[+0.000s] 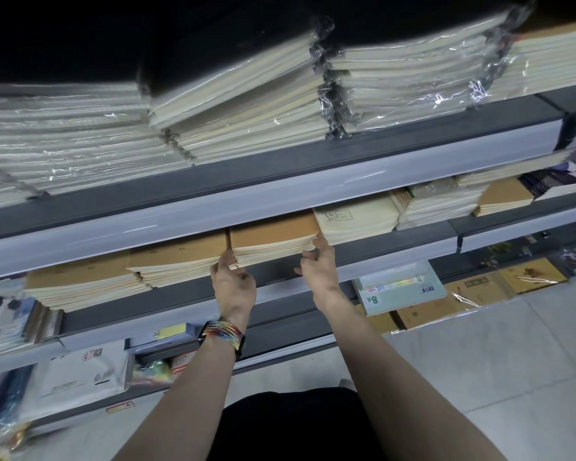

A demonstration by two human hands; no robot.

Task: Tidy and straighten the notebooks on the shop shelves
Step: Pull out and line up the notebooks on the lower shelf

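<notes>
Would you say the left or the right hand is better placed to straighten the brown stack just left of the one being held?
Left. The left hand is at the gap beside that neighbouring stack; the right hand holds the far corner of the held stack.

Bottom right: brown cartons (473,289) in clear wrap, side by side at the lowest level; pale green pack marked 8K (399,289) just left of them. Bottom left: white printed poly bag (80,374). Grey tiled floor (479,361) in front
</notes>
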